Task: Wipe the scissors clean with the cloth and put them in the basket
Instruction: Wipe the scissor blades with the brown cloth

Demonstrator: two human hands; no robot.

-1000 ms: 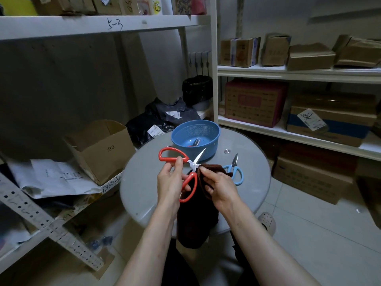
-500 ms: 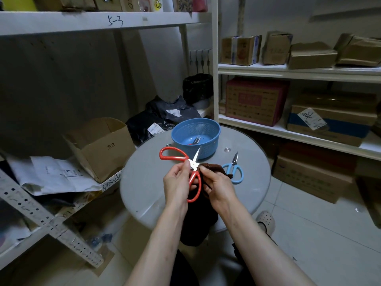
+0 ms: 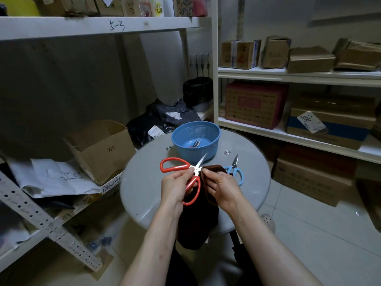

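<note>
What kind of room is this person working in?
Probably a storeroom or stockroom: white shelving loaded with cardboard boxes, black labelled parcel bags heaped behind the round table, and a code handwritten on a shelf edge.

"5-3" handwritten on shelf edge (image 3: 99,27); "方2" on cardboard box (image 3: 101,150)

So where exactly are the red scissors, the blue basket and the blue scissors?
red scissors (image 3: 197,168), head view, on the metal pivot between the hands.
blue basket (image 3: 185,151), head view, on its front outer wall.
blue scissors (image 3: 234,162), head view, on the closed blades.
</note>
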